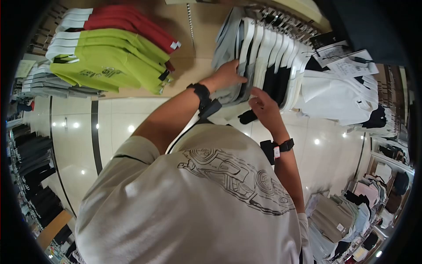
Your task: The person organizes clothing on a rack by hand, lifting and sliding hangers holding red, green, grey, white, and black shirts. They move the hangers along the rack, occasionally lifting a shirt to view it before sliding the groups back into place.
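Our left hand [228, 75] fingers tucked into the grey shirts [225, 33], our right hand [263, 105] just beside it, curled against white shirts [281, 48], we cannot tell either grasp

two hands [228, 75] [264, 108], two wristbands [201, 93] [285, 145] (both black), two tags [329, 52] [353, 65]

Hanging shirts [268, 57] are packed tightly along the rack, leaving only thin slots between them. Paper tags [347, 61] crowd the right end. Open floor [123, 119] separates this rack from the green shirts [110, 61].
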`<action>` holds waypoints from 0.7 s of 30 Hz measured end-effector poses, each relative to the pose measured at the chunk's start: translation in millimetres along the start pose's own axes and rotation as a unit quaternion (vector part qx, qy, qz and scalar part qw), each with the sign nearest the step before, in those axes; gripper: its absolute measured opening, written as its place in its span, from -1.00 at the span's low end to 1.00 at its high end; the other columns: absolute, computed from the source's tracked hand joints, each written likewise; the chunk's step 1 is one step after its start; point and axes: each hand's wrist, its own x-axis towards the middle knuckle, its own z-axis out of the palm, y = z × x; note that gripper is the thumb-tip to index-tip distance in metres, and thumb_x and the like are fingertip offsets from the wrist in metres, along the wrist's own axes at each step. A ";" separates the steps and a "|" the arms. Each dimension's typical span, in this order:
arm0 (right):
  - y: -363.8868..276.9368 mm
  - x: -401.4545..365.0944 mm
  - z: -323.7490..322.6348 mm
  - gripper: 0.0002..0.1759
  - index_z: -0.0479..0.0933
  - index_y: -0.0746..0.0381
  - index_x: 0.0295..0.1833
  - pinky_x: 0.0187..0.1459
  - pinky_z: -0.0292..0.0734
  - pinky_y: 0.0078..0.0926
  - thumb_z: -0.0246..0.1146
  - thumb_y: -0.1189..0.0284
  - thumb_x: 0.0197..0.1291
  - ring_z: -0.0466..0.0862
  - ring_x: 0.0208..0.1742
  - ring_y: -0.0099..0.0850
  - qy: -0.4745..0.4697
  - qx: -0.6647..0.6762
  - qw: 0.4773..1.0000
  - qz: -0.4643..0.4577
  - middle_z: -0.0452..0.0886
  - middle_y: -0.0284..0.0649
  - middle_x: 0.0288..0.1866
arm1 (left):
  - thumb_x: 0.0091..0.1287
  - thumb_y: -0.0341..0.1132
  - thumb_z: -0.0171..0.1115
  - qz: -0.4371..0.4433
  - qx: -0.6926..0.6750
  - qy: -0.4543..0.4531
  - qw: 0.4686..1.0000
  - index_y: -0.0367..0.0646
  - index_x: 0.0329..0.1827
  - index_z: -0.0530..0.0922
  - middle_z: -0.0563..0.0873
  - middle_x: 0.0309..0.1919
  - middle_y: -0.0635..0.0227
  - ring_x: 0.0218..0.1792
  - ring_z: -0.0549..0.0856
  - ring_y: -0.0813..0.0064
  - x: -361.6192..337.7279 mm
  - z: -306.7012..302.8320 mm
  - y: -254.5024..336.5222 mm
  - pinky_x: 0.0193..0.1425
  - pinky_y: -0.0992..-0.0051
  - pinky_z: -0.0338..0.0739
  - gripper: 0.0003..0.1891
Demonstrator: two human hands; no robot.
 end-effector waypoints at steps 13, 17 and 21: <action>-15.3 24.4 5.5 -0.35 0.41 0.31 0.39 -0.10 0.62 -0.10 0.40 0.39 0.20 0.72 -0.13 0.00 0.022 -0.226 0.974 -0.001 0.68 -0.05 -0.16 | 0.08 -0.14 0.54 0.000 -0.065 0.138 0.988 -0.39 0.26 0.49 0.69 0.09 -0.15 0.17 0.69 -0.01 17.3 20.4 12.9 0.27 0.22 0.56 -0.27; -6.2 27.4 22.1 -0.38 0.41 0.28 0.32 -0.12 0.62 -0.11 0.44 0.44 0.16 0.70 -0.16 -0.03 0.084 -0.232 0.967 0.064 0.64 -0.13 -0.22 | 0.04 -0.20 0.51 -0.017 -0.066 0.155 0.986 -0.34 0.06 0.61 0.74 -0.06 -0.05 -0.02 0.75 -0.02 37.5 24.3 16.8 0.14 0.18 0.62 -0.45; 13.2 26.2 32.0 -0.35 0.37 0.25 0.28 -0.10 0.61 -0.17 0.48 0.44 0.10 0.69 -0.16 -0.07 0.186 -0.267 0.944 0.051 0.64 -0.11 -0.19 | 0.06 -0.25 0.52 0.024 -0.282 0.110 0.953 -0.29 -0.02 0.69 0.79 -0.25 0.28 -0.22 0.77 0.35 54.1 18.6 12.4 -0.07 0.36 0.65 -0.57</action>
